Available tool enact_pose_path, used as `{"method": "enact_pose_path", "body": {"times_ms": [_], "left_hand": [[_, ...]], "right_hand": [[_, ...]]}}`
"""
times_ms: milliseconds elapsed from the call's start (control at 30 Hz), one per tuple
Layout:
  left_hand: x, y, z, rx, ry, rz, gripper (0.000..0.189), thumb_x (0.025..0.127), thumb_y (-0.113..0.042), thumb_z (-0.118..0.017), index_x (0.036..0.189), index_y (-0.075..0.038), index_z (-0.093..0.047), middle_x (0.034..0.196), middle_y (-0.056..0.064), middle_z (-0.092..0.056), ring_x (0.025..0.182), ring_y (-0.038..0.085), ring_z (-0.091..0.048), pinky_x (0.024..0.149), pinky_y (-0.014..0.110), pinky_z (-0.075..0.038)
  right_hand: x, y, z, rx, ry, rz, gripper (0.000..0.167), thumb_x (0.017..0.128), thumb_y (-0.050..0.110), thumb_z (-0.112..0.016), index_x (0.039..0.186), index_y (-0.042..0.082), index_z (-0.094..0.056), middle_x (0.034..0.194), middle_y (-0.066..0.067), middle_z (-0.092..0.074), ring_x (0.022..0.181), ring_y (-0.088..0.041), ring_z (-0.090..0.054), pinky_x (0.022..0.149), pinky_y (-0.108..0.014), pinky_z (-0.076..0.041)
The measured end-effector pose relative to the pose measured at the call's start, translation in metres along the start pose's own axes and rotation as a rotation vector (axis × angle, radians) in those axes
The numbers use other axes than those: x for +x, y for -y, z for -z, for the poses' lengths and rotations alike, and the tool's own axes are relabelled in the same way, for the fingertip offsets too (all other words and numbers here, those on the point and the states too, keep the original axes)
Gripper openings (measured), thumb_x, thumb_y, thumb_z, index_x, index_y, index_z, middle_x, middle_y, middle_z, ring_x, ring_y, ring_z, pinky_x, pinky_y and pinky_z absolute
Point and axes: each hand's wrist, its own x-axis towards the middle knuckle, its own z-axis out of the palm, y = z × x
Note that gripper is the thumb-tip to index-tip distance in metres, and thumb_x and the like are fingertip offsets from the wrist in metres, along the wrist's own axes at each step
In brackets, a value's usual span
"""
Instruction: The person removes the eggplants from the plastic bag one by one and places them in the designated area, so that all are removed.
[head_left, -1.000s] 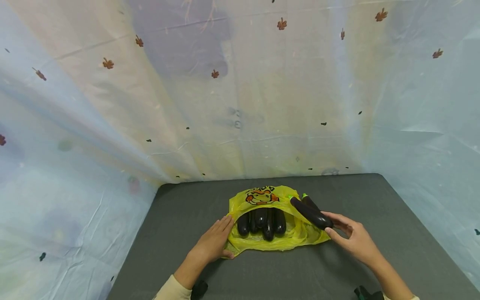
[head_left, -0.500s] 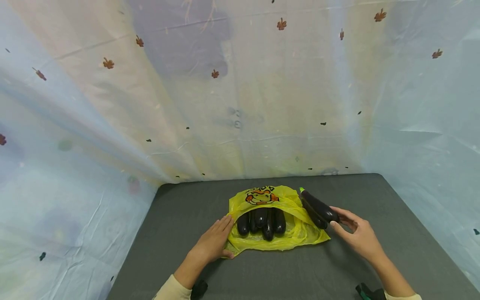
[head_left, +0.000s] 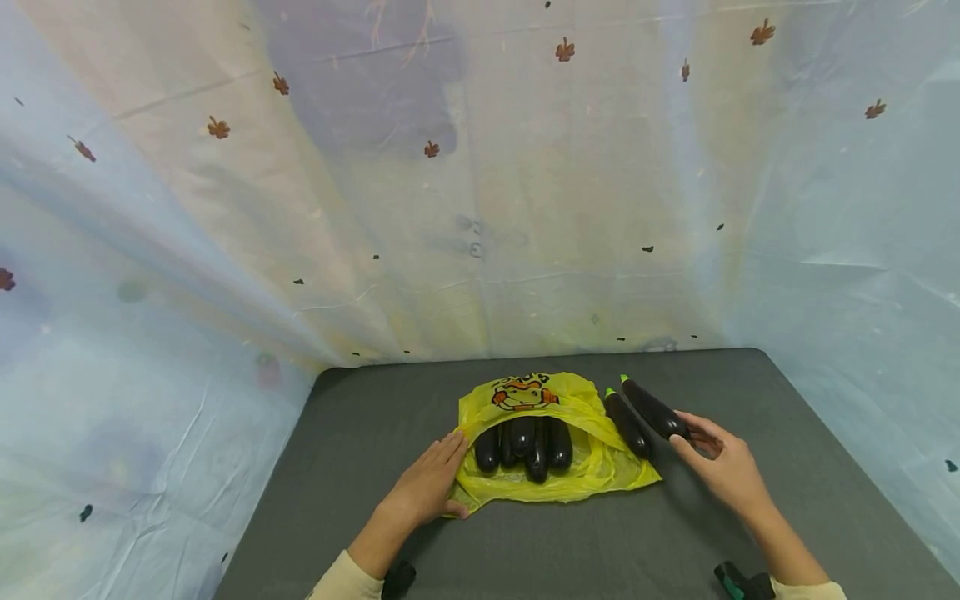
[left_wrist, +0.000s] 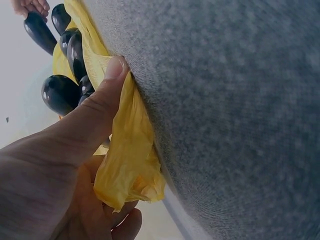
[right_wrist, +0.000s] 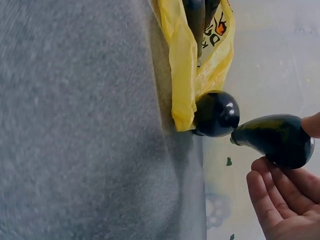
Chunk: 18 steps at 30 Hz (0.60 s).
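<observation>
My right hand (head_left: 723, 471) pinches the blunt end of a dark, glossy eggplant (head_left: 654, 410), its green stem end pointing away and to the left. Another eggplant (head_left: 628, 423) lies just left of it, against the right side of a yellow plastic bag (head_left: 617, 477). The bag's mouth gapes toward me, and several eggplants (head_left: 522, 435) show inside, blunt ends outward. At the bag's left edge my left hand (head_left: 423, 483) holds the plastic, thumb (left_wrist: 102, 97) on the near side and fingers on the far side. The right wrist view shows the held eggplant (right_wrist: 277, 137) between thumb and fingers.
A dark grey table (head_left: 555, 550) lies under everything. Pale plastic sheeting (head_left: 525, 283) with leaf prints rises behind the table and along both sides. Black straps or devices (head_left: 742, 582) show near each wrist.
My right hand has carried its eggplant to the right, from over the bag's right side and across the other eggplant to that one's right. My left hand and the bag stay put.
</observation>
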Motion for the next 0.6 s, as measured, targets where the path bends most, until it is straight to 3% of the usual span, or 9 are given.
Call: {"method": "enact_pose_path", "body": {"times_ms": [100, 333, 600], "left_hand": [[0.001, 0.0, 0.0, -0.011, 0.006, 0.003, 0.113, 0.081, -0.048, -0.091, 0.165, 0.002, -0.036, 0.173, 0.018, -0.032, 0.161, 0.035, -0.03, 0.131, 0.05, -0.029], [0.0, 0.001, -0.002, -0.007, 0.0, 0.004, 0.113, 0.08, -0.048, -0.091, 0.165, 0.002, -0.037, 0.173, 0.018, -0.033, 0.161, 0.034, -0.03, 0.131, 0.049, -0.03], [0.0, 0.0, 0.0, -0.017, 0.001, 0.003, 0.113, 0.08, -0.047, -0.092, 0.165, 0.003, -0.036, 0.173, 0.019, -0.033, 0.161, 0.035, -0.03, 0.131, 0.05, -0.03]], "right_hand": [[0.002, -0.004, 0.001, -0.002, 0.017, -0.049, 0.051, 0.107, 0.025, -0.071, 0.15, 0.001, -0.06, 0.145, -0.031, -0.06, 0.106, 0.025, -0.051, 0.085, 0.0, -0.048], [0.004, -0.012, -0.001, -0.023, 0.02, -0.035, 0.051, 0.107, 0.025, -0.071, 0.149, -0.001, -0.06, 0.142, -0.032, -0.061, 0.106, 0.026, -0.049, 0.083, 0.001, -0.047], [0.008, -0.019, -0.004, -0.089, 0.05, -0.088, 0.054, 0.106, 0.03, -0.072, 0.148, -0.002, -0.061, 0.141, -0.031, -0.063, 0.103, 0.021, -0.053, 0.082, -0.004, -0.05]]}}
